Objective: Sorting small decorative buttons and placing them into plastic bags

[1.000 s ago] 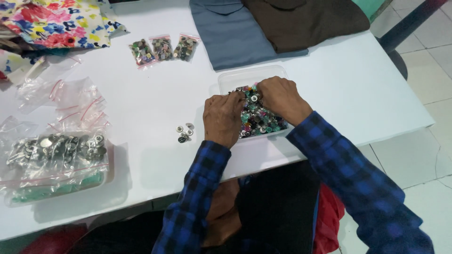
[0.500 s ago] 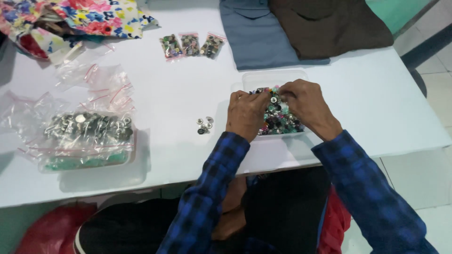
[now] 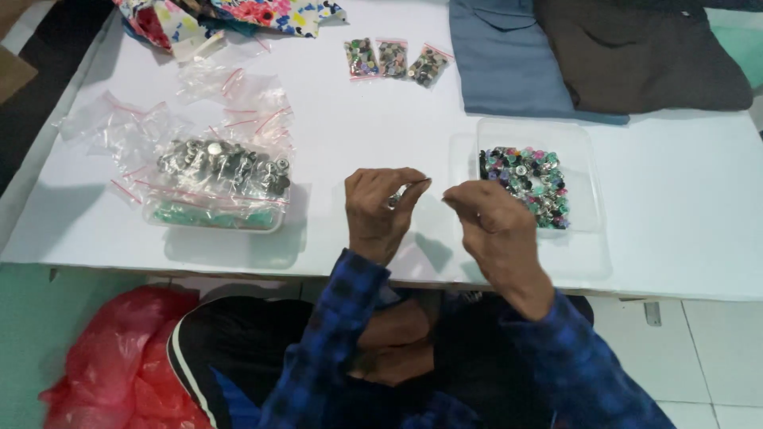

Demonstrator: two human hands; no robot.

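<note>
My left hand (image 3: pixel 383 208) hovers over the white table (image 3: pixel 358 119), its fingertips pinched on small metal buttons. My right hand (image 3: pixel 494 226) is beside it, fingers curled and pinched together; whether it holds anything I cannot tell. Just right of both hands sits a clear plastic tray (image 3: pixel 580 159) with several colourful and metal buttons (image 3: pixel 526 181) in it. Blue plaid sleeves cover both forearms.
A clear tub of metal buttons (image 3: pixel 218 171) stands at the left under empty zip bags (image 3: pixel 238 99). Three small filled bags (image 3: pixel 395 60) lie at the back. Folded blue cloth (image 3: pixel 509 59), brown cloth (image 3: pixel 644 52) and floral fabric (image 3: pixel 238 12) line the far edge. A red plastic bag (image 3: pixel 111 357) is on the floor.
Both hands have left the button tray and moved left and toward me, over bare table. The small buttons that lay loose on the table are now in my left fingertips.
</note>
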